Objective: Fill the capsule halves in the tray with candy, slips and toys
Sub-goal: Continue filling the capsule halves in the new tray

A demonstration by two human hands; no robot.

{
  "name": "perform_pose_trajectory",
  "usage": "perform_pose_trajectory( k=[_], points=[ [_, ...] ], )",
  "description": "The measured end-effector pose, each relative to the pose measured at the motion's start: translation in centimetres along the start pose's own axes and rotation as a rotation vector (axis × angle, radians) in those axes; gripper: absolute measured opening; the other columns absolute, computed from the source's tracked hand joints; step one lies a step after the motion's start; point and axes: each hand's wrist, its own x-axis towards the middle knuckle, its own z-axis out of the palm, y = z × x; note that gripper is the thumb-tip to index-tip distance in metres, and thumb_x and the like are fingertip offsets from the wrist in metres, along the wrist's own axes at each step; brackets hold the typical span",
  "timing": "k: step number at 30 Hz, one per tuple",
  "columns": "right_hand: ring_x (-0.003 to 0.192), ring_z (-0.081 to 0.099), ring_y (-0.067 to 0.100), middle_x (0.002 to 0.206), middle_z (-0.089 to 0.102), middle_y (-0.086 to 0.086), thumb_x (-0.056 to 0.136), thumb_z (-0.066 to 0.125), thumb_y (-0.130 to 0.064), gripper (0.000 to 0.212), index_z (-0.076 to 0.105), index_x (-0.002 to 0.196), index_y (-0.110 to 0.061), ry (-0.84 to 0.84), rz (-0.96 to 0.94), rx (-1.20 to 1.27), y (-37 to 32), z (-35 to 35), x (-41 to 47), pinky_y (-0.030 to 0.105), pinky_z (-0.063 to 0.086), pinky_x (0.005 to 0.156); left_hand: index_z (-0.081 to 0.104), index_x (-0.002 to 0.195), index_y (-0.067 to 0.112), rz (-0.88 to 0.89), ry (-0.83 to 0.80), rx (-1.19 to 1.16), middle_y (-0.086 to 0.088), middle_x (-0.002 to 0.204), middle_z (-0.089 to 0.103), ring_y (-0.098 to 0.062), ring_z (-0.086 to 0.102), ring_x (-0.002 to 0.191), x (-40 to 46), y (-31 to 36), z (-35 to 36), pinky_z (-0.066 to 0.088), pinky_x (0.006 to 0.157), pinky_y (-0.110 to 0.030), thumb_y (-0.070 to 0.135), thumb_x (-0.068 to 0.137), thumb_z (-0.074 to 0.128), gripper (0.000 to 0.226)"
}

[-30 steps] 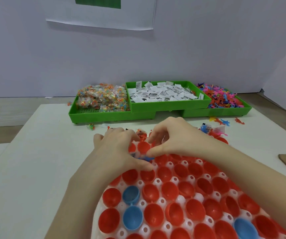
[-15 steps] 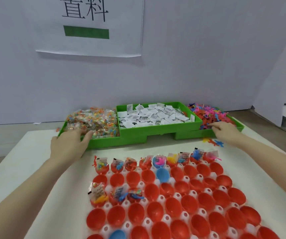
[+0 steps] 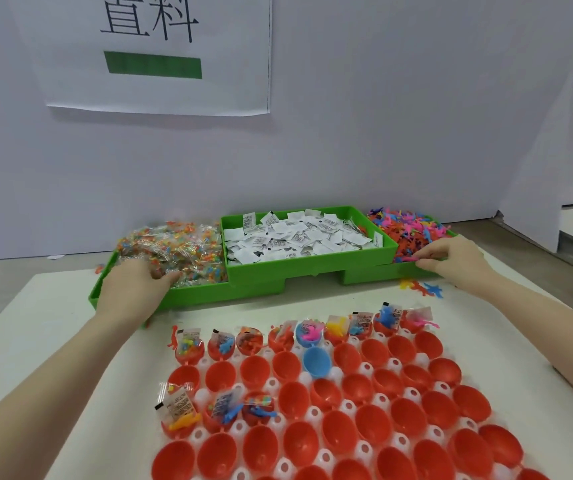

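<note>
Capsule halves (image 3: pixel 326 407) fill the white tray (image 3: pixel 205 396) nearest the person, between both forearms, some already loaded. Beyond, the left hand (image 3: pixel 132 289) curls into the candy packets (image 3: pixel 177 251), gripping some; the right hand (image 3: pixel 451 258) pinches toys (image 3: pixel 413 230); slips (image 3: pixel 299 237) lie between.

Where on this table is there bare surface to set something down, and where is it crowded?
Bare white table lies left of the left hand and forearm. A narrow bare strip runs between the green bins and the capsule tray. It is crowded around the loose toys under the right hand.
</note>
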Motion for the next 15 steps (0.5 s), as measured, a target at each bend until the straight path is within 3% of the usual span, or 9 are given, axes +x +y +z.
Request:
perform_pose_trajectory(
  k=[3,5,7,9,12,15],
  points=[
    [0.089,0.055,0.017,0.106,0.067,0.012,0.081,0.067,-0.006,0.02,0.071,0.1,-0.004,0.05,0.013,0.037,0.0,0.1,-0.1,0.025,0.037,0.081,0.053,0.056,0.003,0.17,-0.071,0.105,-0.005,0.045,0.044,-0.018,0.043,0.046,-0.1,-0.5,-0.4,0.029,0.046,-0.027,0.048,0.091,0.045,0.057],
    [0.098,0.058,0.023,0.109,0.067,0.015,0.081,0.068,-0.007,0.023,0.07,0.103,-0.001,0.104,0.029,0.078,0.0,0.1,-0.2,0.025,0.037,0.084,0.056,0.06,0.002,0.221,-0.104,0.137,-0.007,0.054,0.049,-0.02,0.048,0.055,-0.1,-1.4,-0.7,0.035,0.053,-0.03,0.052,0.091,0.04,0.061],
    [0.104,0.058,0.026,0.112,0.065,0.017,0.081,0.067,-0.008,0.026,0.068,0.106,0.001,0.173,0.044,0.132,0.0,0.1,-0.3,0.026,0.037,0.087,0.067,0.079,0.003,0.263,-0.103,0.174,-0.006,0.073,0.057,-0.021,0.053,0.073,-0.3,-2.1,-1.1,0.042,0.065,-0.033,0.051,0.091,0.04,0.056],
    [0.102,0.058,0.025,0.111,0.066,0.018,0.083,0.066,-0.01,0.026,0.067,0.107,0.002,0.212,0.054,0.155,-0.2,0.1,-0.2,0.026,0.037,0.086,0.07,0.089,0.008,0.298,-0.067,0.124,-0.003,0.081,0.059,-0.021,0.052,0.079,-0.6,-2.4,-1.4,0.041,0.067,-0.033,0.044,0.092,0.046,0.043],
    [0.094,0.058,0.022,0.105,0.068,0.017,0.085,0.064,-0.012,0.025,0.068,0.106,0.0,0.271,0.073,0.181,-0.7,0.1,0.0,0.026,0.038,0.083,0.073,0.089,0.007,0.278,-0.017,-0.059,-0.011,0.075,0.065,-0.027,0.055,0.071,-1.4,-2.4,-1.8,0.036,0.062,-0.032,0.032,0.09,0.056,0.03],
    [0.086,0.059,0.02,0.102,0.068,0.016,0.087,0.061,-0.01,0.022,0.068,0.106,-0.001,0.285,0.115,0.198,-1.3,0.2,0.5,0.024,0.039,0.081,0.074,0.091,0.01,0.216,0.178,-0.185,-0.012,0.063,0.06,-0.031,0.051,0.067,-2.2,-2.1,-2.1,0.032,0.059,-0.034,0.029,0.09,0.056,0.026]
  ],
)
